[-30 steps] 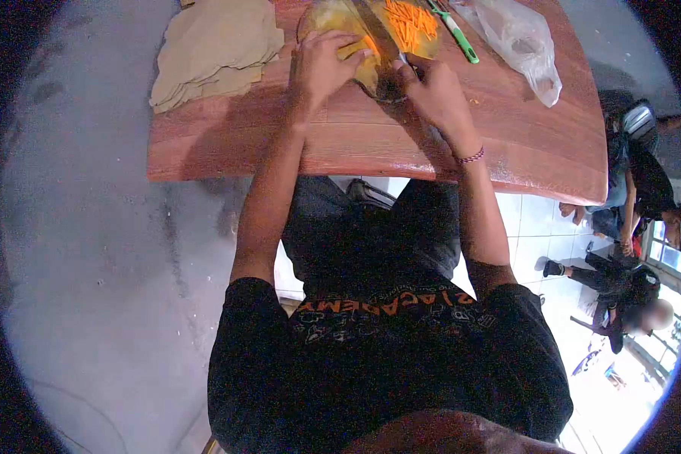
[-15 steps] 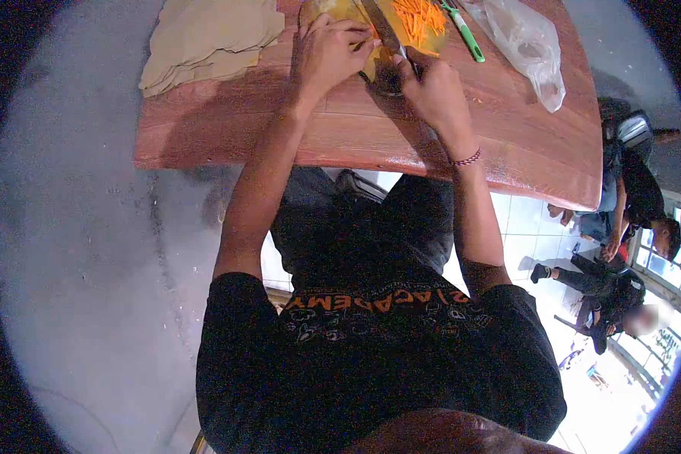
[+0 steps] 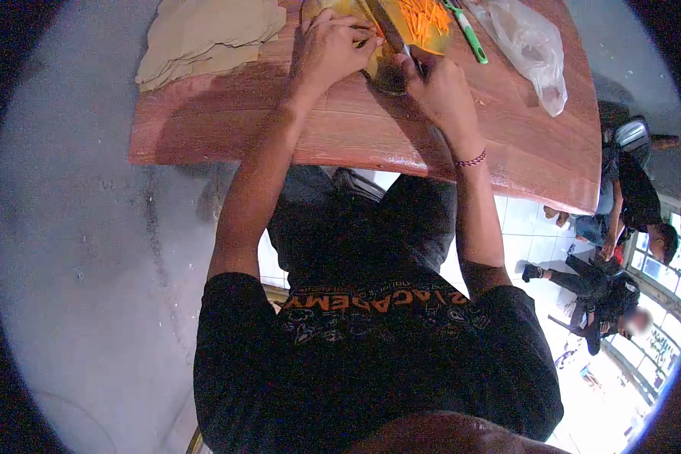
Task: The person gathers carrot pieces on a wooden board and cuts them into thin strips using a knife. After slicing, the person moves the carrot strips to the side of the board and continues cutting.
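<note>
My right hand point(image 3: 443, 91) is wrapped round the handle of a knife point(image 3: 388, 29), its blade pointing away from me over a yellowish cutting board point(image 3: 390, 77). Just left of the blade, the bent fingers of my left hand point(image 3: 335, 49) press on a piece of carrot point(image 3: 379, 32), mostly hidden by the fingertips. Thin carrot strips point(image 3: 425, 20) lie heaped on the board to the right of the knife.
A peeler with a green and white handle point(image 3: 472, 39) lies right of the board, beside a clear plastic bag point(image 3: 533, 57). Brown sheets point(image 3: 212, 41) cover the wooden table's point(image 3: 340, 136) far left. Other people point(image 3: 639, 189) are off to the right.
Both hands stay at the board in almost the same pose, with the knife still in my right hand. The view has shifted slightly.
</note>
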The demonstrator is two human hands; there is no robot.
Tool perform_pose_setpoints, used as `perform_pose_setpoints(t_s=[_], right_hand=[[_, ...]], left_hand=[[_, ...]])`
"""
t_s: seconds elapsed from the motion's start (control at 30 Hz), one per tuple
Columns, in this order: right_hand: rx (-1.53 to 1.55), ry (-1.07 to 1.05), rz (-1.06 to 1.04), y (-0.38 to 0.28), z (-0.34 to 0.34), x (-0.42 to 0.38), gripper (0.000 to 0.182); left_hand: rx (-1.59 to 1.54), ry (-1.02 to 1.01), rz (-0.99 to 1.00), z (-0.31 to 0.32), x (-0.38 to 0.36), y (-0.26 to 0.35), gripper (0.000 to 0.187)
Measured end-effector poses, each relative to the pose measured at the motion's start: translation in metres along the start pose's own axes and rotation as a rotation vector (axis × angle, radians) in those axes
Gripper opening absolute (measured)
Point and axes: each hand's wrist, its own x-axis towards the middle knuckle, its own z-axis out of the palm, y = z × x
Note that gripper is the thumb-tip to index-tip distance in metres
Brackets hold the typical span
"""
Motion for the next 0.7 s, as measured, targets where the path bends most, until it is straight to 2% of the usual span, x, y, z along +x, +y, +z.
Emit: perform_pose_setpoints(t_s=[0.33,0.43,0.5,0.57,0.7], right_hand=[[-0.113,0.011,-0.028,0.001,0.016,0.033,0.035],[-0.076,0.023,-0.057,-0.001,0.016,0.042,0.037],[-0.073,0.02,0.039,-0.002,0.014,0.045,0.036],[-0.014,0.039,0.035,0.002,0.009,0.039,0.035],[0.09,0.029,0.01,0.001,0.0,0.016,0.034]], left_hand=[[-0.074,0.013,-0.028,0.002,-0.001,-0.002,0.022],[-0.014,0.029,-0.015,0.001,-0.003,-0.002,0.02],[0.042,0.05,0.015,0.0,-0.005,-0.003,0.019],[-0.101,0.061,-0.004,0.002,-0.007,-0.004,0.021],[-0.101,0.044,-0.004,0.004,-0.008,-0.005,0.023]])
